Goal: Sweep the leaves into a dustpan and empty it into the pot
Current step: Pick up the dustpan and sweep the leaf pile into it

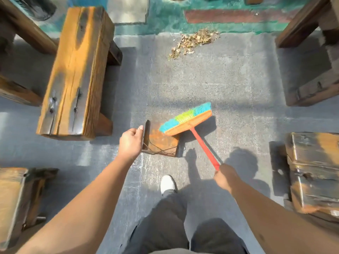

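A pile of dry brown leaves lies on the grey floor ahead, near the green painted strip. My left hand grips the left wall of a rusty metal dustpan, held above the floor. My right hand is closed on the red handle of a broom. The broom's orange head, with blue and green bristles, hovers over the dustpan's far right corner. No pot is clearly in view.
A long wooden bench stands at the left and another bench at the right. Wooden stools sit at near left and near right. My white shoe steps forward on the concrete aisle between them.
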Demonstrator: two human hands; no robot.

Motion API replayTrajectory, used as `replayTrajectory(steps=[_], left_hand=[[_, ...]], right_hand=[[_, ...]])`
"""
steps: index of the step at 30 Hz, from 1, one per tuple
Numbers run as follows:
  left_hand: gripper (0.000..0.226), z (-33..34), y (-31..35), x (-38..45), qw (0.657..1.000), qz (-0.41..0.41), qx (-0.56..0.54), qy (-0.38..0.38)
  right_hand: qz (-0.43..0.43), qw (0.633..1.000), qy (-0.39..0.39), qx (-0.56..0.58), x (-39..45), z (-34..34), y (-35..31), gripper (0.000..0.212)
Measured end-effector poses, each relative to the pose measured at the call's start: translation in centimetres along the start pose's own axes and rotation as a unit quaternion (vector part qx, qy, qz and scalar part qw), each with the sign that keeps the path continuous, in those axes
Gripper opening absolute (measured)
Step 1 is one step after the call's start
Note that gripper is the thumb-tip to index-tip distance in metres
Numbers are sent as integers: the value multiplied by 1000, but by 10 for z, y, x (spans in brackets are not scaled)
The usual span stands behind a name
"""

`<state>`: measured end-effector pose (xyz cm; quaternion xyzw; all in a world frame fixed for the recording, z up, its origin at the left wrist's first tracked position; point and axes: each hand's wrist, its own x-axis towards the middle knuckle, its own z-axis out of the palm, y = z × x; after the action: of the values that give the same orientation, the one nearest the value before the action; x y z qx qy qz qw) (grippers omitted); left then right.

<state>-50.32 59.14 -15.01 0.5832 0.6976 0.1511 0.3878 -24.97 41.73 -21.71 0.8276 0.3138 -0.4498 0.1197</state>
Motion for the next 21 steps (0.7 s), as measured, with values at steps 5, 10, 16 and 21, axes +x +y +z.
replayTrajectory(steps=[5,10,16,21], left_hand=[[47,-13,45,104,999,9,21,-33],[50,-14,90,206,994,20,92,-60],[53,-4,141,348,992,45,92,-75],[55,-6,185,455,988,46,97,-107]], right_hand=[[9,1000,26,11,56,-49,-66,28],[9,998,66,19,111,-104,-120,32],[4,999,32,41,214,-185,-189,24],[-18,999,-11,41,278,-260,-241,33]])
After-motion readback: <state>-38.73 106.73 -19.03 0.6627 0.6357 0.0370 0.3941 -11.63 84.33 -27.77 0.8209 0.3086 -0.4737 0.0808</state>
